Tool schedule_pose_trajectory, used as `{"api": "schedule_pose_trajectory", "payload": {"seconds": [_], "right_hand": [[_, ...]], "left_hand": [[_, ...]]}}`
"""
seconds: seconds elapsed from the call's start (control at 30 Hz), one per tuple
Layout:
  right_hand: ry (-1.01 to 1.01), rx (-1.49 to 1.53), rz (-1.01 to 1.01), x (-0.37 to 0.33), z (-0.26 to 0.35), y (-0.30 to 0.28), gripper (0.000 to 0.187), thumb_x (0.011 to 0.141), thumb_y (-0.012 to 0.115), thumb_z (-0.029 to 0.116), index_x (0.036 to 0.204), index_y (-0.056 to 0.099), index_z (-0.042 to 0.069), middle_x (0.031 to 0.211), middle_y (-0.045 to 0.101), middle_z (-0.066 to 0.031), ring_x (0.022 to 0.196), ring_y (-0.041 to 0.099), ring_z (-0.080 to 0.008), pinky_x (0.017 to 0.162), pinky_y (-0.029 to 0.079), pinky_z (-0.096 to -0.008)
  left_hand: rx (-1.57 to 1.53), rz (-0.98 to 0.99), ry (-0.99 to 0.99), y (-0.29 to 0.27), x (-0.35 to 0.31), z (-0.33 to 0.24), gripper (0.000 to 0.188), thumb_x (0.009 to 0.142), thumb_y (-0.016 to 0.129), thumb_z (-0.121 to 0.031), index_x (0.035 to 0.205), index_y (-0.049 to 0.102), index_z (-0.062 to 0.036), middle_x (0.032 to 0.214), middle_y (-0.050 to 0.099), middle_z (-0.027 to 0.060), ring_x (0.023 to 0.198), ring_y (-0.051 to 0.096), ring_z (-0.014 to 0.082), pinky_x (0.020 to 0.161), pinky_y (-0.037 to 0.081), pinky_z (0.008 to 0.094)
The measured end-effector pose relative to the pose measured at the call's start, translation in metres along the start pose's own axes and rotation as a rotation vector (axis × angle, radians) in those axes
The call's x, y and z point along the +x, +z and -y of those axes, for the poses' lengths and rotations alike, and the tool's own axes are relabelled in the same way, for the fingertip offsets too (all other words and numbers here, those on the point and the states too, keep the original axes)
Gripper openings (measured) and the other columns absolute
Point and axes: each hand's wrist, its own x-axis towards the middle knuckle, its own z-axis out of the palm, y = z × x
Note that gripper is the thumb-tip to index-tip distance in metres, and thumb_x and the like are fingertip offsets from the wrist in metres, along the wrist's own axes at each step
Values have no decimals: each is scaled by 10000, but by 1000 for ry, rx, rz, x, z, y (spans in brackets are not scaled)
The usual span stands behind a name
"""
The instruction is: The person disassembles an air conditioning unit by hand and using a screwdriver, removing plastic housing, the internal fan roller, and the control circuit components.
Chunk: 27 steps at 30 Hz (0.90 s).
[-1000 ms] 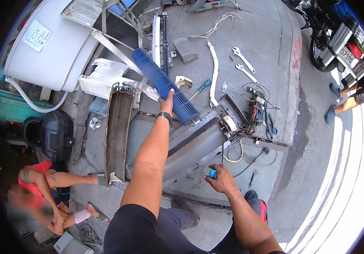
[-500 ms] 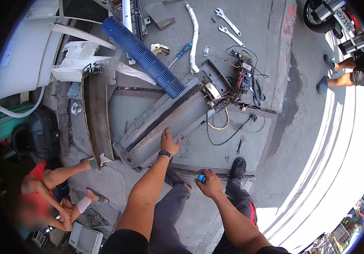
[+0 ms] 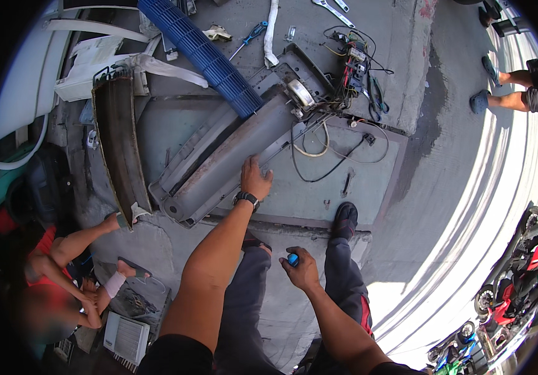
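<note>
With the blue ribbed cylindrical fan roller (image 3: 201,55) already out at far left, the left hand (image 3: 255,179) lies flat-fingered on the long grey plastic housing (image 3: 231,156), right hand (image 3: 300,269) clenched round a blue-handled tool (image 3: 292,259).

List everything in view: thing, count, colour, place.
long housing: 1, grey, centre, lying aslant on the concrete slab
fan roller: 1, blue, upper centre, above the housing
finned coil: 1, dark grey, left of the housing
wires: several, black and pale, right of the housing
screwdriver: 1, blue handle, top centre
wrenches: 2, silver, top edge
white panels: several, upper left
crouching person: 1, red top, lower left
standing person's legs: 1 pair, upper right
motorbikes: at least 2, red and blue, lower right
left hand: on the housing, black wristwatch
right hand: fingers around a small blue thing
</note>
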Motion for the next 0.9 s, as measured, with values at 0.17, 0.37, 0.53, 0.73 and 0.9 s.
{"api": "schedule_pose_trajectory", "payload": {"seconds": [0.17,0.37,0.53,0.73,0.9], "right_hand": [[168,83,38,-13,-15,-13,409,853,789,291,1130,682,9,1045,704,-203,969,702,-340,858,550,-402],[256,168,54,-18,-24,-59,414,856,771,287,1147,672,10,1093,687,-228,1027,671,-403,895,525,-441],[187,190,-2,-17,-35,-82,394,852,773,275,1128,669,15,1093,681,-219,1026,661,-399,891,521,-440],[209,239,17,-15,-34,-99,388,840,786,260,1116,670,11,1077,685,-219,1007,664,-401,883,524,-442],[152,273,10,-10,-39,-107,396,833,791,260,1111,675,3,1064,690,-228,998,673,-402,876,528,-442]], "left_hand": [[-98,-124,206,-18,107,-98,761,819,779,-284,1413,425,33,1390,503,278,1318,459,440,1119,386,471],[204,98,191,-15,206,-144,1135,658,922,-422,1502,317,34,1466,455,281,1332,483,408,1125,402,445],[131,41,131,1,207,-151,1027,622,948,-342,1417,401,10,1382,516,248,1261,546,398,1086,445,427],[72,-277,268,-17,185,-175,867,634,951,-310,1262,455,26,1221,501,229,1133,545,383,966,475,448],[-427,-97,-20,-40,159,-179,863,641,968,-332,1228,467,53,1168,561,184,1068,594,274,918,506,384]]}}
